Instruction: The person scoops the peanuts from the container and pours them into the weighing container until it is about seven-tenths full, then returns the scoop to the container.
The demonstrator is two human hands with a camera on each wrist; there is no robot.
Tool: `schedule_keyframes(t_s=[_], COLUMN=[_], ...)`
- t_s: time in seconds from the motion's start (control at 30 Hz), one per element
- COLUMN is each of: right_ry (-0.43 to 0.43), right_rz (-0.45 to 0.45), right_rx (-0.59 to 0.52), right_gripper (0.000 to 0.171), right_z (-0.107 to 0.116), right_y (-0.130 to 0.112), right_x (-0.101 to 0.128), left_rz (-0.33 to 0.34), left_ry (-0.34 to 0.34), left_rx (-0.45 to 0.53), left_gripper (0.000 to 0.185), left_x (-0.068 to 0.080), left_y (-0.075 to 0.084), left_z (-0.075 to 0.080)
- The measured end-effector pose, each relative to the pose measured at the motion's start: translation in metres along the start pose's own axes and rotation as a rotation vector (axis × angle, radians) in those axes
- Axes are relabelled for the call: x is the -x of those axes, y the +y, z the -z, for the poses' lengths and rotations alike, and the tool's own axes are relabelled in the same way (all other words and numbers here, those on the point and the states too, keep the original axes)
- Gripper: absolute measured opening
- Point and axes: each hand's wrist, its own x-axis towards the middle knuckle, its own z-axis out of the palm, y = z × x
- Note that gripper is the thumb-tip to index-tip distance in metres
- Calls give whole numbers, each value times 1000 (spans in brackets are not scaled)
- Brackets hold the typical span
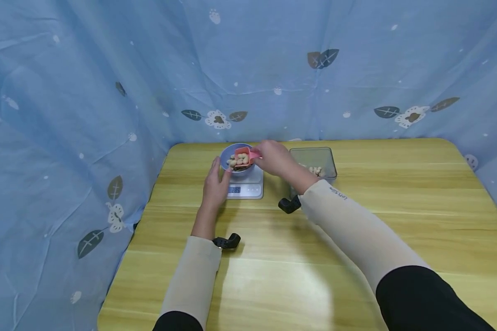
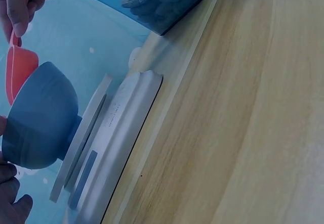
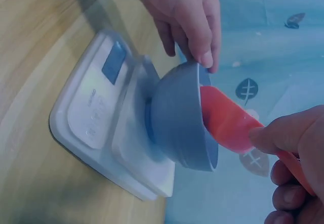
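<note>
**Scoop poised over the bowl on the scale**

Blue cloth printed with leaves and small flowers hangs on three sides of a pale wooden table [image 1: 356, 257] with a visible grain. Toward its far edge sits a flat white kitchen scale [image 1: 246, 186], smooth plastic with rounded corners and a small lit display on its front face. On its platform stands a round blue bowl [image 1: 234, 158], matte and deep-walled, already holding a heap of pale, peanut-like pieces.

The right hand [image 1: 273, 157] pinches the handle of a small pink scoop [image 1: 244, 156] between thumb and curled fingers. The scoop's long axis runs from that hand leftward, its loaded cup over the bowl's opening; in the right wrist view the scoop's mouth crosses the rim and dips inside. So the bowl lies just left of the right fingers, and the right hand is the one directly at work over it.

The left hand [image 1: 216, 183] steadies the bowl from its left side, thumb and fingertips [image 3: 205, 57] lightly curled on the rim and wall.

Just right of the scale stands a clear, square-sided plastic container [image 1: 313, 162] with a few of the same pieces left in its bottom.
</note>
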Motion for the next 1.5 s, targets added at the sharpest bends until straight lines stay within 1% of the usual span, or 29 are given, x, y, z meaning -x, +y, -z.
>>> schedule_keyframes(t_s=[0.17,0.4,0.6,0.73,0.83,0.9,0.97,1.07,1.2,1.3,1.4,1.5], right_ry=[27,74,103,111,112,109,105,97,116,135,143,153], right_rz=[37,109,136,109,76,49,14,-49,-95,-113,-147,-177], right_rx=[66,190,203,188,165,132,75,-36,-156,-202,-221,-212], right_gripper=[31,18,17,18,24,28,32,34,35,37,40,41], right_z=[6,14,21,25,28,32,36,44,57,67,75,81], right_y=[1,5,8,13,17,20,23,32,50,63,77,90], right_x=[5,9,15,19,22,25,29,39,59,76,93,107], left_rz=[-25,-27,-21,-14,-15,-25,-45,-91,-141,-176,-224,-276], left_ry=[1,9,0,-2,-6,-2,5,17,18,8,-16,-46], left_rx=[-2,4,-2,-10,-16,-29,-49,-99,-145,-165,-171,-177], left_gripper=[64,63,64,64,65,66,66,67,67,67,66,65], left_x=[1,0,1,0,0,1,2,2,4,6,9,11], left_y=[0,0,1,2,3,3,6,12,26,40,54,66], left_z=[-1,-1,0,0,0,1,2,2,0,-3,-8,-16])
